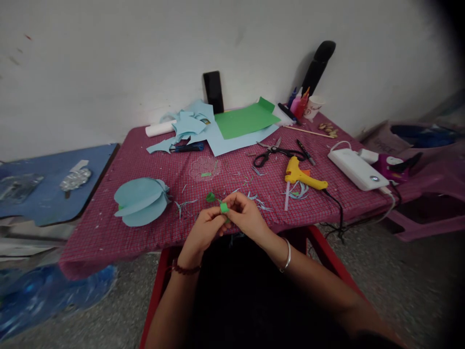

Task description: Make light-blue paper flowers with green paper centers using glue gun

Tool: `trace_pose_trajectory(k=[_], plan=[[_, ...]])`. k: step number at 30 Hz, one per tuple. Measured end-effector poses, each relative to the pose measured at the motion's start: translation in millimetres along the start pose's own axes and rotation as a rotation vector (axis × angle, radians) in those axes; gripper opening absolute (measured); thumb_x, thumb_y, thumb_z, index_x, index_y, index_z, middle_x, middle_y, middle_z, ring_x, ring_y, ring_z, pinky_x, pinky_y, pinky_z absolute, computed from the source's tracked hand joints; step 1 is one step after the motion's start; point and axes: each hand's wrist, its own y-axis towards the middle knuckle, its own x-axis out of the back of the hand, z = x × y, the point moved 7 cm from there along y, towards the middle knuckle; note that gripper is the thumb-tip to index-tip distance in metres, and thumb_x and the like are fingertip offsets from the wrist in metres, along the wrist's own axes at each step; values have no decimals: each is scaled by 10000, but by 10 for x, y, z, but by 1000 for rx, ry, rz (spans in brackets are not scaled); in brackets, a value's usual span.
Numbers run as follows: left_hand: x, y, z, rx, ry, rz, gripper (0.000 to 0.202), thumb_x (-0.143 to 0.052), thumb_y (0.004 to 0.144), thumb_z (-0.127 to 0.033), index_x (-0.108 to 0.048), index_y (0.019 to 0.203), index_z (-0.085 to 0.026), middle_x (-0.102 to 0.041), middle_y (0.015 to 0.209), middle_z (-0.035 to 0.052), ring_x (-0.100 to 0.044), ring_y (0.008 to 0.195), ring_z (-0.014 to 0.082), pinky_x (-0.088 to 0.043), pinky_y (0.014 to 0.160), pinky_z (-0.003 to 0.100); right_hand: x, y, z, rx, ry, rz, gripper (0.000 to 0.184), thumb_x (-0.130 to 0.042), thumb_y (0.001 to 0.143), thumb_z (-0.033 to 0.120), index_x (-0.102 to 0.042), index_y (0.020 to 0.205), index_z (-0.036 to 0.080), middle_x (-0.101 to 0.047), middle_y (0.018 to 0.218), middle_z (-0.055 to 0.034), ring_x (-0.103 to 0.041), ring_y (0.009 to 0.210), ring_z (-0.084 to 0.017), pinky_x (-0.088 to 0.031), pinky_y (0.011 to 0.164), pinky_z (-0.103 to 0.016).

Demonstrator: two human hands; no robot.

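Close together above the table's front edge, my left hand (208,226) and my right hand (246,213) both pinch a small strip of bright green paper (224,207). Its lower part is hidden by my fingers. Just beyond my fingertips a dark green leaf-like piece (210,197) shows, with a thin stem reaching toward my hands; whether it joins the strip I cannot tell. To the left lies a light blue paper ball (141,201) made of folded round layers. Thin blue paper shreds (259,201) are scattered around my hands.
A yellow glue gun (305,178) with its cord, black-handled scissors (278,154) and a white power bank (358,168) lie to the right. Green paper (247,118), blue scraps (189,125) and a phone (213,92) are at the back. A blue cutter (189,147) lies near the scraps.
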Motion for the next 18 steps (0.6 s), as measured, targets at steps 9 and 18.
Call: trace_pose_trajectory(k=[9,18], plan=[[-11,-187,-141,-108,75,-31,188,-596,778,-289,-596,643,-159,-517,538,-44,-416,461,57,-316,444,177,-139,-247,97,-93,176,331,271,-624,864,404,-607,1052,208,-632,899,-8,-613,787,-133,-503,751,-298],[-223,-275,-98,-65,-88,95,203,-516,771,-255,-578,600,-165,-532,534,-12,-486,486,98,-352,432,199,-189,-300,130,-125,450,393,335,-645,849,406,-637,1091,174,-609,621,44,-577,499,-94,-510,531,-234]])
